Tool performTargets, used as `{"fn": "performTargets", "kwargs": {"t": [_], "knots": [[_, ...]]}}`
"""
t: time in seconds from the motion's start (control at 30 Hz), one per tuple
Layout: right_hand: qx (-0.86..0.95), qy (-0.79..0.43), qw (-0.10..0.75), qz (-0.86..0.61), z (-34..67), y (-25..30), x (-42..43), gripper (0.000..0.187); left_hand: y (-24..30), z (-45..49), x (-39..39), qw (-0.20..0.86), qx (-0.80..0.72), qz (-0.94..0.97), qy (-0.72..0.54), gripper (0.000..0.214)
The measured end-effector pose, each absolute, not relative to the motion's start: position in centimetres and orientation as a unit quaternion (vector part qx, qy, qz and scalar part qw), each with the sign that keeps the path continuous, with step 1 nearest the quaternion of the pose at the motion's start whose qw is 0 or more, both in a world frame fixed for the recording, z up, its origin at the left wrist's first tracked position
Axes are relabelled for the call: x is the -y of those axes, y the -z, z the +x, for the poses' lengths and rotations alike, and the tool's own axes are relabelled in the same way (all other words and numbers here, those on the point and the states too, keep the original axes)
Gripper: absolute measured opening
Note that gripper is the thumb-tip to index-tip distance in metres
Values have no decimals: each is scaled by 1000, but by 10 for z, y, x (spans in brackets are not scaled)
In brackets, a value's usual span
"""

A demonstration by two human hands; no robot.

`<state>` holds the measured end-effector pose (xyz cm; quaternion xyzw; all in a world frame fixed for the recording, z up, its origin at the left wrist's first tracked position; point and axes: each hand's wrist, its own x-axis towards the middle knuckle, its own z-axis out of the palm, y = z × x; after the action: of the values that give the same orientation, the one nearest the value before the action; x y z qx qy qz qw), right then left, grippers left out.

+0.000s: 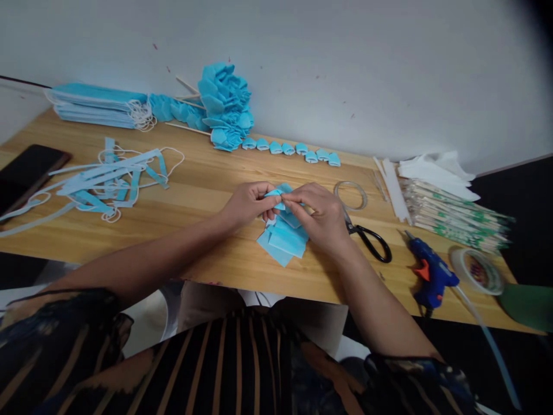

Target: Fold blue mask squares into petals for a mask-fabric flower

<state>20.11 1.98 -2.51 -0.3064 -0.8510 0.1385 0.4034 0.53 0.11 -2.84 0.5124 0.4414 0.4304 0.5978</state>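
Together, hands (248, 203) (322, 216) pinch folded blue fabric (279, 195).

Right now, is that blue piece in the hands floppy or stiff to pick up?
Probably floppy: the blue piece curls into a fold between the left hand and right hand. Likely very light, since a small pinch holds it. It shouldn't roll; the cut pieces beneath lie flat on the table.

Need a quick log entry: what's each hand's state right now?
Left hand: closed, pinching the folded blue piece.
Right hand: closed, pinching the same piece.
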Motion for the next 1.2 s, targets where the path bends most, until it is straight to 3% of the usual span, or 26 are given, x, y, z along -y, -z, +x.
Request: {"fn": "performTargets", "kwargs": {"t": [0.23, 0.87, 1.2], "knots": [[863, -148, 375, -305, 206, 25, -23, 17, 30, 5, -1, 590, -448, 514, -432, 19], [871, -69, 398, -280, 203, 36, -23, 25, 29, 5, -2, 588, -449, 500, -449, 18], [884, 1, 320, -341, 198, 32, -15, 31, 28, 6, -5, 630, -451, 445, -449, 19]]}}
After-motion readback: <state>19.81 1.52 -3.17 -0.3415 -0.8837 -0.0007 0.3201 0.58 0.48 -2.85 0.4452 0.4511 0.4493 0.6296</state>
